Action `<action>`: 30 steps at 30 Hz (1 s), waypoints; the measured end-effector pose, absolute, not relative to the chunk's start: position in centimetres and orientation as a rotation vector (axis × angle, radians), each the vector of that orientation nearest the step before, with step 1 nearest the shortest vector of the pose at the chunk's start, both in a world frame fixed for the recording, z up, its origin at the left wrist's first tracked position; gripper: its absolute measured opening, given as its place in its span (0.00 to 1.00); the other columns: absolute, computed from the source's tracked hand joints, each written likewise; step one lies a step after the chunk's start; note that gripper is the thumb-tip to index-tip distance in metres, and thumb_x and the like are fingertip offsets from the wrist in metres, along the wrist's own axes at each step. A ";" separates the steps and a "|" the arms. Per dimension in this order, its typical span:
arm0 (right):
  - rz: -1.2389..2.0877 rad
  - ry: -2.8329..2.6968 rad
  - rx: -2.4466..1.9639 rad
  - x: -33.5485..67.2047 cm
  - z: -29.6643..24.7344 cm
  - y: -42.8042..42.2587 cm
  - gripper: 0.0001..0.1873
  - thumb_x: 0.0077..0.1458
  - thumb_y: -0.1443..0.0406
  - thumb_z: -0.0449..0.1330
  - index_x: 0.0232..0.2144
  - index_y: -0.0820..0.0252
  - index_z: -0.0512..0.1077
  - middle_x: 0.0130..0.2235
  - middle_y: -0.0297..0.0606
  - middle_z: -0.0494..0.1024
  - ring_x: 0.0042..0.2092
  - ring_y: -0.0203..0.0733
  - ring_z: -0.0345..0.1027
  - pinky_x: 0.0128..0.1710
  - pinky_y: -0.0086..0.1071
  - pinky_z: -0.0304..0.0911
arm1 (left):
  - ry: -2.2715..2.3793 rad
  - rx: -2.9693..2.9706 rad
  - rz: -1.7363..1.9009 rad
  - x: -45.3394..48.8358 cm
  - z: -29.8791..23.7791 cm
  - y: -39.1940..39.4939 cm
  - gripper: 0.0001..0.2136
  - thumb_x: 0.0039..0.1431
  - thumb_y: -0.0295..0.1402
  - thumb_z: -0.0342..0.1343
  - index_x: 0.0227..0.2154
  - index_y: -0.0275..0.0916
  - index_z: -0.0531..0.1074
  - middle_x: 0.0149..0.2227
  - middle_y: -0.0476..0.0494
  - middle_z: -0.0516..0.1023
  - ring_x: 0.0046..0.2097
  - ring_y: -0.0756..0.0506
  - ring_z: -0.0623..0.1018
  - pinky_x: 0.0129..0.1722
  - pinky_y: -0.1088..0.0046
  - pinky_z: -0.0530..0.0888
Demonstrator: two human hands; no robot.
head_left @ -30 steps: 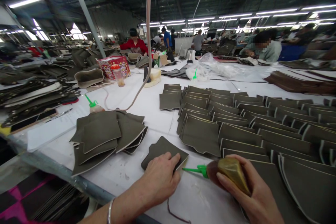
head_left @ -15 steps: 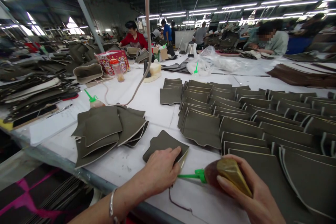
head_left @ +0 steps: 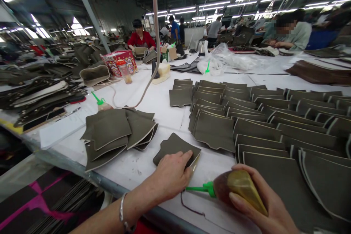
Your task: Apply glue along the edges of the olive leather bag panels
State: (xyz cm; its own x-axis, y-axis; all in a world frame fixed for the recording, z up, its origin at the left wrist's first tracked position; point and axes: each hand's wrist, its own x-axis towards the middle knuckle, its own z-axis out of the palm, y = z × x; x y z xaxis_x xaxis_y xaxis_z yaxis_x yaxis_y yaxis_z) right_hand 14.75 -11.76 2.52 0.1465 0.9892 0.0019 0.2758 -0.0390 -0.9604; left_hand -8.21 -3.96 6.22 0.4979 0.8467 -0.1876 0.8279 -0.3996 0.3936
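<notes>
My right hand (head_left: 263, 201) is wrapped around a squeeze bottle (head_left: 238, 190) of amber-brown liquid, tilted on its side. Its thin green nozzle (head_left: 197, 188) points left, the tip close to my left thumb. With index finger stretched along the top and thumb at the near edge, my left hand (head_left: 172, 172) holds a dark olive leather piece (head_left: 175, 144) on the table. A shiny, wet-looking strip shows along that piece's right edge. To the left lies a loose pile of similar leather pieces (head_left: 109, 128). My other left fingers are partly hidden.
Overlapping rows of leather pieces (head_left: 263, 131) cover the right of the white table (head_left: 161, 117). A second green-tipped bottle (head_left: 102, 104) stands behind the pile. A hose (head_left: 155, 44) hangs down to the tabletop. Paper (head_left: 63, 128) lies at left. Several people work further back.
The view has shifted slightly, so most things sit a little further right. Both hands keep nearly the same pose, with the nozzle still beside my left thumb.
</notes>
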 end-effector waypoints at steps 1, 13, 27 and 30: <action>0.978 -1.307 -1.483 14.9 2.4 -11.7 0.29 0.54 0.46 0.64 0.51 0.51 0.62 0.39 0.31 0.76 0.38 0.45 0.73 0.39 0.28 0.65 | 1.381 2.313 0.061 -8.2 6.2 -4.0 0.23 0.62 0.32 0.44 0.60 0.37 0.66 0.45 0.38 0.79 0.46 0.35 0.79 0.46 0.57 0.75; 0.874 -1.392 -1.487 15.1 2.6 -11.6 0.25 0.58 0.48 0.62 0.52 0.49 0.62 0.40 0.30 0.75 0.38 0.43 0.73 0.38 0.26 0.66 | 1.344 2.326 0.054 -8.3 5.7 -3.5 0.24 0.61 0.30 0.43 0.60 0.39 0.65 0.46 0.39 0.79 0.47 0.35 0.79 0.47 0.55 0.75; 0.602 -1.491 -1.527 16.0 2.7 -10.5 0.24 0.57 0.50 0.64 0.51 0.48 0.64 0.43 0.31 0.75 0.40 0.44 0.72 0.37 0.27 0.68 | 1.269 2.297 0.024 -8.3 6.0 -2.9 0.27 0.60 0.29 0.42 0.63 0.43 0.63 0.53 0.42 0.77 0.51 0.37 0.78 0.51 0.59 0.73; 0.547 -1.394 -1.560 15.9 3.1 -10.1 0.24 0.56 0.49 0.64 0.50 0.49 0.65 0.43 0.31 0.74 0.41 0.44 0.71 0.39 0.29 0.66 | 1.247 2.299 -0.007 -8.3 6.2 -2.6 0.28 0.59 0.28 0.42 0.63 0.45 0.62 0.54 0.44 0.77 0.51 0.38 0.77 0.51 0.60 0.72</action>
